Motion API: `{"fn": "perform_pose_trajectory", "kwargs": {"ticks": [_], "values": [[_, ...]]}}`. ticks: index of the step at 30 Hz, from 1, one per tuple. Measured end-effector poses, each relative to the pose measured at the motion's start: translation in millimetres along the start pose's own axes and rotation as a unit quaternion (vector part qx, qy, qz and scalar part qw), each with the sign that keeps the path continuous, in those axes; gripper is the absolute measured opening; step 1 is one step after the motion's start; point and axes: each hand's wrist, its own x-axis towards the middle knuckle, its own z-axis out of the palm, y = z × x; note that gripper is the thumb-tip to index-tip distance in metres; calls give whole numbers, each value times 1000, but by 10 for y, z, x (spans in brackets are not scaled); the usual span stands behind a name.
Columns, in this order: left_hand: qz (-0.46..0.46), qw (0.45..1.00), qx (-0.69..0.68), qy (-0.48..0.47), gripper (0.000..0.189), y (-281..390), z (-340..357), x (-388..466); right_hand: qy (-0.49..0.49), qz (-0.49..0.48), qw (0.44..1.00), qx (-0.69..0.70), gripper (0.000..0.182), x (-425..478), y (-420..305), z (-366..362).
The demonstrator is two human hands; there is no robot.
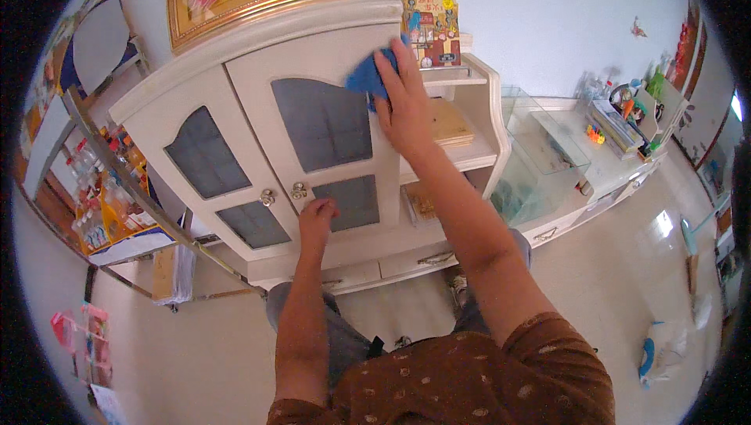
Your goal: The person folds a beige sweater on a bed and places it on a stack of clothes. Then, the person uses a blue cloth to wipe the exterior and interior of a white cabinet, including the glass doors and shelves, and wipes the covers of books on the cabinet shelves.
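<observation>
My right hand (405,108) presses a blue cloth (369,76) against the upper right corner of a white cabinet's right door (328,61). Part of the cloth is hidden under the fingers. Lower down, my left hand (317,220) is loosely curled, with nothing visible in it, just below and right of the right door's metal knob (298,190). Whether it touches the door is unclear. A matching knob (267,197) is on the left door (193,132). Both doors are closed and have dark glass panes.
A gold-framed picture (258,3) and an illustrated book (434,26) stand on top. Open shelves (481,155) adjoin the cabinet on the right, beside a glass tank (528,155) on a low cabinet. A metal-framed rack (117,173) with bottles is at left. A plastic bag (666,351) lies on the floor.
</observation>
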Motion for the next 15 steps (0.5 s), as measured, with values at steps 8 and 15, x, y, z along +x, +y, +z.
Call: {"fn": "perform_pose_trajectory", "kwargs": {"ticks": [8, 15], "values": [[33, 999, -7, -12, 22, 12, 32, -78, -168, 178, 970, -8, 75, -1954, -23, 122], [4, 1000, -1, -4, 21, -12, 104, -22, -233, 201, 951, 11, 71, -2676, 105, -14]]}}
